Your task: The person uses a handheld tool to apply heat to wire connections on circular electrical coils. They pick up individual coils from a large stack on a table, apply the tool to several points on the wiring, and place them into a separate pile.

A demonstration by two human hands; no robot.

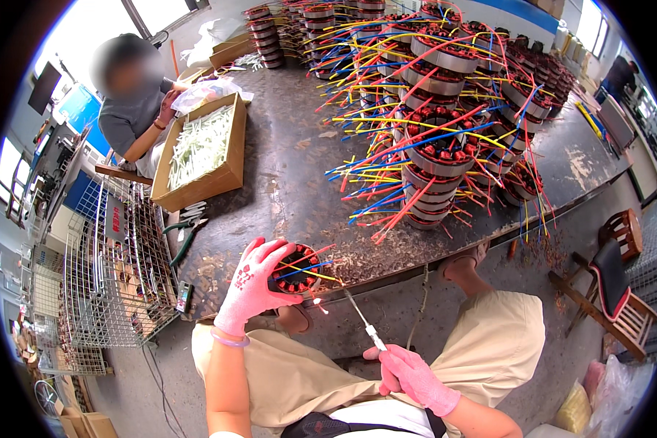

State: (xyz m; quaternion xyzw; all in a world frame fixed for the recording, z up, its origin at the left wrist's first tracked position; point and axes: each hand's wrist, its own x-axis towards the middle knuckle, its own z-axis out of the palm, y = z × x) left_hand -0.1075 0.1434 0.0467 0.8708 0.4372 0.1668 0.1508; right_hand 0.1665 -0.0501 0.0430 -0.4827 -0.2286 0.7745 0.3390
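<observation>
Desk: dark, worn
Stacked rings: on the desk, trailing coloured wires
Left hand: gloved, fingers and thumb spread around a wound ring
Right hand: gloved, closed around a slim tool
Wound ring: at the desk's near edge
Slim tool: tip near the wire ends, perhaps touching

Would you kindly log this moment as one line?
Left hand: holds stator | Right hand: holds slim tool | Tool tip: near yellow wire | Table: more stators stacked

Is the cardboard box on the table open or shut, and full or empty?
Open and well filled: no lid covers the box, and white pieces lie heaped across its inside.
</observation>
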